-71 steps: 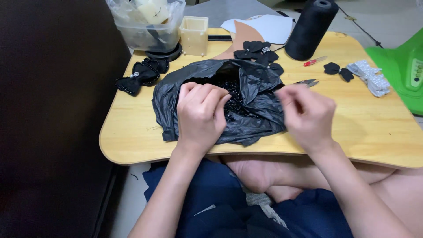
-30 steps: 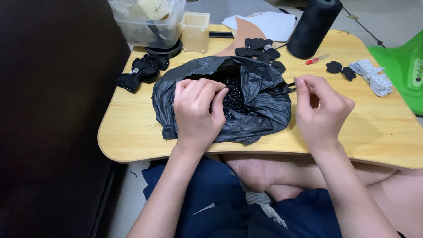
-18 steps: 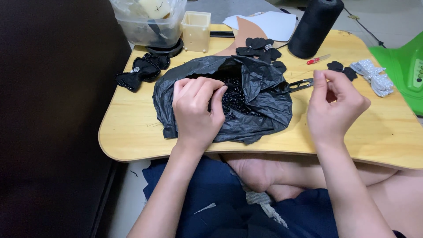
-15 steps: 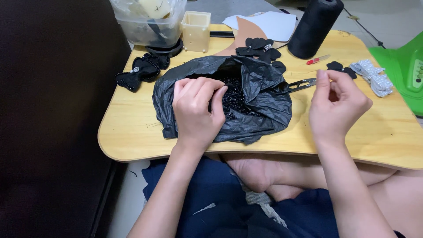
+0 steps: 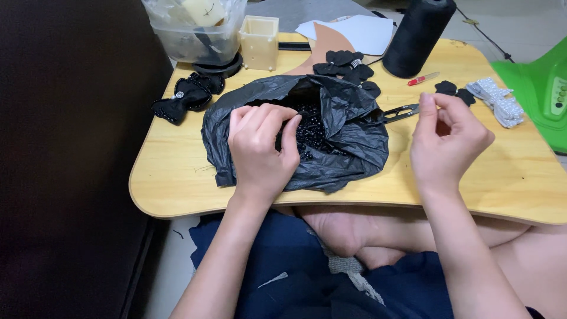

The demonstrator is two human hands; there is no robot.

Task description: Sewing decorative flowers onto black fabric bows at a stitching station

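Since the frame of a couple of seconds ago, the right hand (image 5: 447,145) has been lifted off the crumpled black plastic bag (image 5: 295,136) and moved to the right, above the bare pale wooden lap table (image 5: 177,177); the left hand (image 5: 260,150) has barely shifted. The left hand is laid palm down on the bag, fingers curled into the heap of small glossy black beads (image 5: 310,127) at its open mouth. The right hand is held half closed, thumb and forefinger pinched; whether anything is pinched cannot be told. Small metal thread snips (image 5: 398,112) lie just beside the bag.
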